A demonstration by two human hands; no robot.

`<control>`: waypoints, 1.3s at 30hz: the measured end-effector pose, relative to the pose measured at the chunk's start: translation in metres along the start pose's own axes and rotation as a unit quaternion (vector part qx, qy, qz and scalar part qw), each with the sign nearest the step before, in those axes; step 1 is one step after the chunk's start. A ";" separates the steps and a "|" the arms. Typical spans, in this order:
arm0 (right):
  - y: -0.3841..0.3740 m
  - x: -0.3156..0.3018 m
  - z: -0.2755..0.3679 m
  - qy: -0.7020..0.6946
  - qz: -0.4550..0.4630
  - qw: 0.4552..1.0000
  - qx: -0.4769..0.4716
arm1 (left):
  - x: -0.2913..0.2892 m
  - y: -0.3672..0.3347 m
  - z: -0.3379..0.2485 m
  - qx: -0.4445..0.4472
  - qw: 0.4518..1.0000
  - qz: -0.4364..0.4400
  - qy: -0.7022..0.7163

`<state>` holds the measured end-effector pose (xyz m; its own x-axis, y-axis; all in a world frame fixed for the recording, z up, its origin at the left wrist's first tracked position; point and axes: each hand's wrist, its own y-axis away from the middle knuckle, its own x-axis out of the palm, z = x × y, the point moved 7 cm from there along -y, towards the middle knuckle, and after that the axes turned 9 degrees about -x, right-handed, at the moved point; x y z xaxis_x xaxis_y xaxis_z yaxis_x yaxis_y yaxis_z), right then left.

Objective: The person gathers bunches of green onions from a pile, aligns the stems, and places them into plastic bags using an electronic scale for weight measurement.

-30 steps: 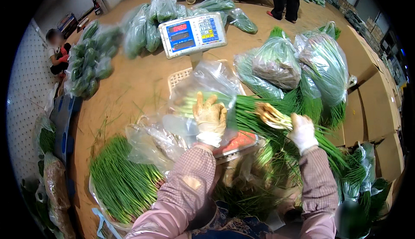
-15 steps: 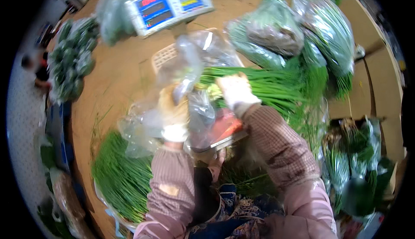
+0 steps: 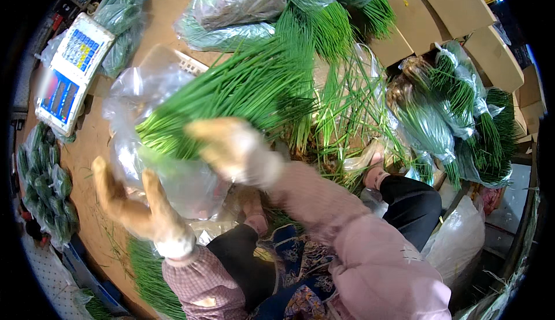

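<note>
A big bunch of scallions lies across a clear plastic bag, its pale ends at the left and its green tops toward the upper right. My right hand, in a tan and white work glove, is against the near side of the bunch. Motion smears its fingers, so its grip is unclear. My left hand, gloved alike, is raised left of the bag with thumb and fingers spread and nothing between them. Part of a white basket rim shows behind the bag.
A digital scale display stands at the left. Bagged greens lie at the back, more bundles at the right by cardboard. Loose scallions are strewn right of centre; another heap sits at lower left.
The view has turned to the right, so the scale now appears at the left. My left hand has let go of the plastic bag and opened. The scallions' pale ends now lie over the bag.
</note>
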<state>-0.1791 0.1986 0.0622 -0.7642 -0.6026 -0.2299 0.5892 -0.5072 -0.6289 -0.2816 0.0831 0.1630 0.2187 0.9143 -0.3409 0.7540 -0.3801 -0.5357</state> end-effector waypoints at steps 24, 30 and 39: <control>0.306 -0.161 -0.203 -0.182 -0.154 0.654 0.718 | 0.157 0.090 -0.084 0.070 0.921 0.381 0.028; 0.256 -0.162 -0.108 -0.496 -0.374 0.581 0.526 | 0.144 0.103 -0.072 0.010 0.919 0.391 0.054; 0.264 -0.124 -0.106 -0.450 -0.320 0.583 0.596 | 0.150 0.129 -0.062 0.002 0.896 0.423 0.136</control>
<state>0.0436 0.2048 -0.1544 -0.7963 0.1371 0.5892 0.4335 -0.5501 0.7138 -0.1131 0.1799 0.0901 0.8543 0.2986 -0.4255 0.2449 -0.9532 -0.1773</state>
